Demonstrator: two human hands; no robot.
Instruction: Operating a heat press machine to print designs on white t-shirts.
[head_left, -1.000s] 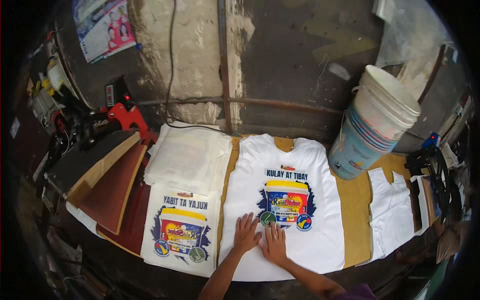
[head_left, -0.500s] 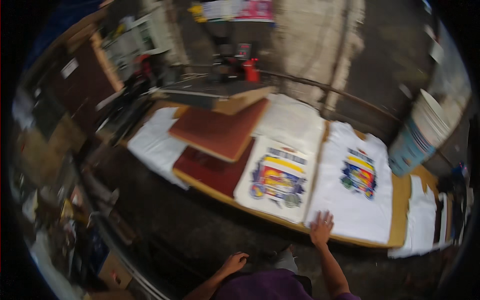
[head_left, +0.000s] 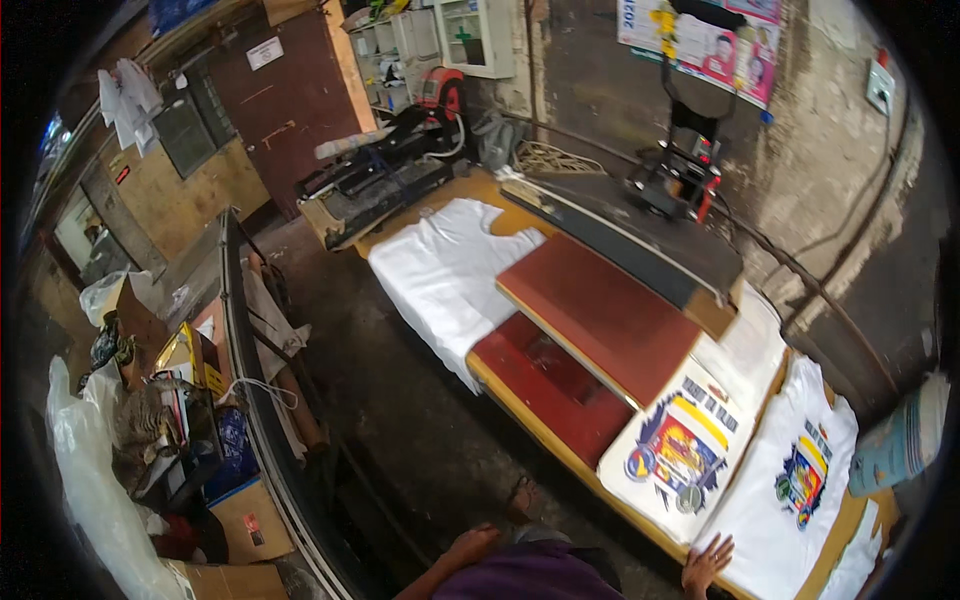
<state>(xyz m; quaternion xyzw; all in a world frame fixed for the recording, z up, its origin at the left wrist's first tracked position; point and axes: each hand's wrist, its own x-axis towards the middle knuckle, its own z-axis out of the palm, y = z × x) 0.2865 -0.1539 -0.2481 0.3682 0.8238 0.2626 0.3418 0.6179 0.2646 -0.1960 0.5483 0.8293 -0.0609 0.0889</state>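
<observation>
My right hand [head_left: 708, 562] lies with fingers spread on the near edge of a white T-shirt [head_left: 745, 535], which has a colourful print on its front. Left of that shirt, a white printed panel [head_left: 667, 455] bears a similar, larger design in yellow, red and blue. My left hand [head_left: 473, 545] hangs low in front of my purple top, away from the table. Its fingers are loosely curled and nothing shows in them. A red-brown board [head_left: 600, 310] is raised above a dark red glossy surface [head_left: 545, 385] on the table.
Another white shirt [head_left: 450, 275] lies at the table's far left, near a black heat press [head_left: 400, 175]. A long dark bench [head_left: 655, 230] runs behind the board. Pale blue bucket [head_left: 900, 440] stands at the right. Cardboard boxes [head_left: 245, 520] and plastic fill the left side behind a metal rail [head_left: 255, 440].
The view has turned left, so the table and shirts sit farther right in the picture. My right hand stays at the shirt's near edge; my left remains low and curled.
</observation>
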